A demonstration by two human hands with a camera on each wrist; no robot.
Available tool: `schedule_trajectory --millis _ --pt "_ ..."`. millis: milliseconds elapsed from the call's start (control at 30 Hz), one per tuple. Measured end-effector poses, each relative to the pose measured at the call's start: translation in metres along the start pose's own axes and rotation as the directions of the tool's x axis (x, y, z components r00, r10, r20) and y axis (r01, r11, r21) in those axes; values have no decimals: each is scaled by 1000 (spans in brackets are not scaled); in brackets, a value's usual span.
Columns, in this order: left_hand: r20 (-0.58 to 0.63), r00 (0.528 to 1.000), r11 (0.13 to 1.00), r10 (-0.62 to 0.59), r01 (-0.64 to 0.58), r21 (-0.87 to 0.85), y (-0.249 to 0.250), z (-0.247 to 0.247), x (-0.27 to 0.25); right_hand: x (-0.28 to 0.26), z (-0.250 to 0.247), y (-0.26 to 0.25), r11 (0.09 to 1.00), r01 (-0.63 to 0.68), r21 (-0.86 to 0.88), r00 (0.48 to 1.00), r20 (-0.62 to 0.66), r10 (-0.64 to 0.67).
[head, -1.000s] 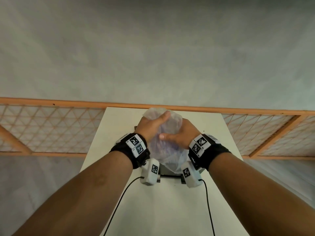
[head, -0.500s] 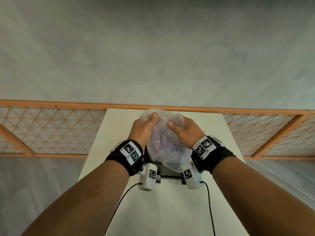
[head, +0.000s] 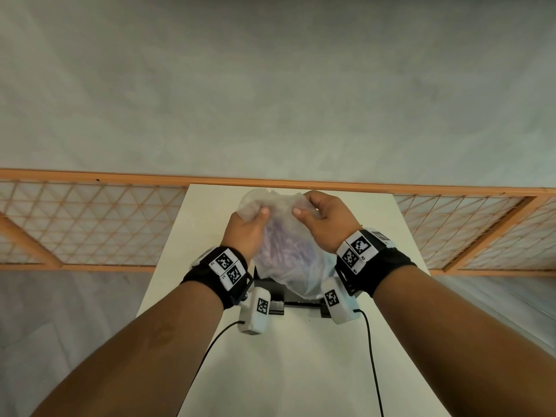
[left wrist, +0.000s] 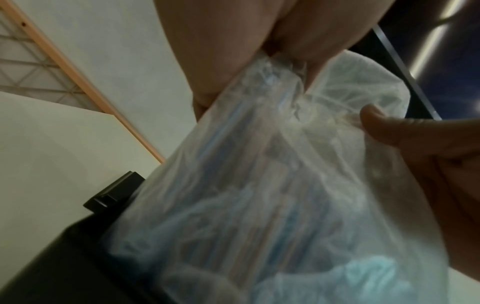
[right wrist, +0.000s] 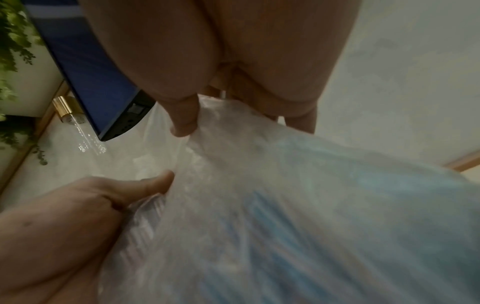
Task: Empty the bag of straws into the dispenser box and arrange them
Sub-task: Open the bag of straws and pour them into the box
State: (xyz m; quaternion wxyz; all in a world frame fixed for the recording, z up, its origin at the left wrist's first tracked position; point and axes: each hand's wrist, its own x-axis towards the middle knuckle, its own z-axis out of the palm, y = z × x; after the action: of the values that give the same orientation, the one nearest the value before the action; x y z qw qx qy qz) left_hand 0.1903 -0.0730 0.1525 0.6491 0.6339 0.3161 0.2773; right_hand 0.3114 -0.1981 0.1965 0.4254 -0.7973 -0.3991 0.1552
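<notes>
Between both sets of fingers (head: pixel 264 210) is pinched the upper end of the thin clear bag (head: pixel 285 257): left hand (head: pixel 245 233) and right hand (head: pixel 326 224) each grip a bunched corner. Below them the bag hangs downward, straws (left wrist: pixel 259 205) running lengthwise toward the black dispenser box (head: pixel 296 299) directly underneath on the counter (head: pixel 285 356). The bag's mouth and the box opening are hidden.

- bag (head: pixel 285 251) hangs over dispenser box (head: pixel 296 297), lower end at its top
- box sits mid surface (head: pixel 270 371)
- left hand (head: pixel 245 233) grips bag's upper left, right hand (head: pixel 326 224) upper right
- straws (head: pixel 282 248) inside bag
- railing (head: pixel 90 224) runs behind surface's far edge
</notes>
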Motion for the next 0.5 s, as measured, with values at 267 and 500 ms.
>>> schedule_trajectory --millis 267,500 --pt "32 997 979 -72 76 -189 1 -7 3 3 4 3 999 -41 -14 998 -48 41" --pt "172 983 927 -67 125 -354 0 -10 0 5 -6 -15 995 63 81 995 -82 -57"
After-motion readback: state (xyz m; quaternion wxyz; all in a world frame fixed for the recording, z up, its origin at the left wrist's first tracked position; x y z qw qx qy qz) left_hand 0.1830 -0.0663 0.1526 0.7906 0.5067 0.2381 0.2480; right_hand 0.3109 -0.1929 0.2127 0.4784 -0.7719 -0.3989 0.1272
